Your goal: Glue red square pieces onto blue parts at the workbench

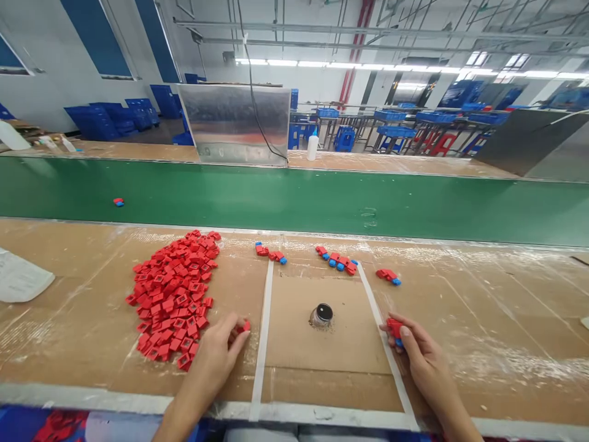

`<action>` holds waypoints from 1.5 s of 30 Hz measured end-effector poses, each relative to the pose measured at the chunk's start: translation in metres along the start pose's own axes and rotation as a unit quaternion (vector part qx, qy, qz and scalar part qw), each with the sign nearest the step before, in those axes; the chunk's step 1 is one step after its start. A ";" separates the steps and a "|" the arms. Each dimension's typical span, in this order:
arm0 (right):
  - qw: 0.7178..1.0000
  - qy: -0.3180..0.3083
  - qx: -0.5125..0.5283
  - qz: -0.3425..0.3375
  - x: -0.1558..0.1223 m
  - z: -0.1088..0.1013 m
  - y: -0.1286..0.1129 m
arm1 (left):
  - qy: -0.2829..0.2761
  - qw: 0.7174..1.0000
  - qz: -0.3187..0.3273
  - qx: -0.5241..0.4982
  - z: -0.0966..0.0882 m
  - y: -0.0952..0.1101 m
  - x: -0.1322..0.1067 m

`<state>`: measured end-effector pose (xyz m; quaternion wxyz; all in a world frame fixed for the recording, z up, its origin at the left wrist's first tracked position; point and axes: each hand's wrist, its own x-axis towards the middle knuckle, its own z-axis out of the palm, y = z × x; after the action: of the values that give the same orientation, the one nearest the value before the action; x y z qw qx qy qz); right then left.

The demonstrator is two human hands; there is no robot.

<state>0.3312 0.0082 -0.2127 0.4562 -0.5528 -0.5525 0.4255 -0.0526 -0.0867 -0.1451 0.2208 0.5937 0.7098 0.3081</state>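
My left hand (219,350) pinches a small red plastic piece (245,326), just right of a big heap of loose red pieces (175,298). In the fingers of my right hand (426,362) is a red-and-blue plastic piece (394,329), held over the right tape strip. Between the hands, a small round black-topped jar (324,313) stands on the cardboard sheet (294,356). Beyond it lie short rows of red-and-blue pieces: one left (271,253), one in the middle (337,260) and a small group at the right (389,277).
A green conveyor belt (322,196) runs along the far side of the table, with a red-and-blue piece (118,202) on it at the left. Past the belt stand a metal panel (239,123) and a white bottle (312,146). Paper (23,277) lies at far left.
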 end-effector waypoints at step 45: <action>0.872 -0.201 -0.302 -0.330 0.026 0.046 -0.102 | -0.152 0.820 -0.174 -0.523 0.089 0.053 -0.021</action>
<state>0.2640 0.0326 -0.1224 0.2598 -0.3518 -0.8840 0.1652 0.0496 -0.0856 -0.1721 0.6533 0.2950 0.4910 0.4952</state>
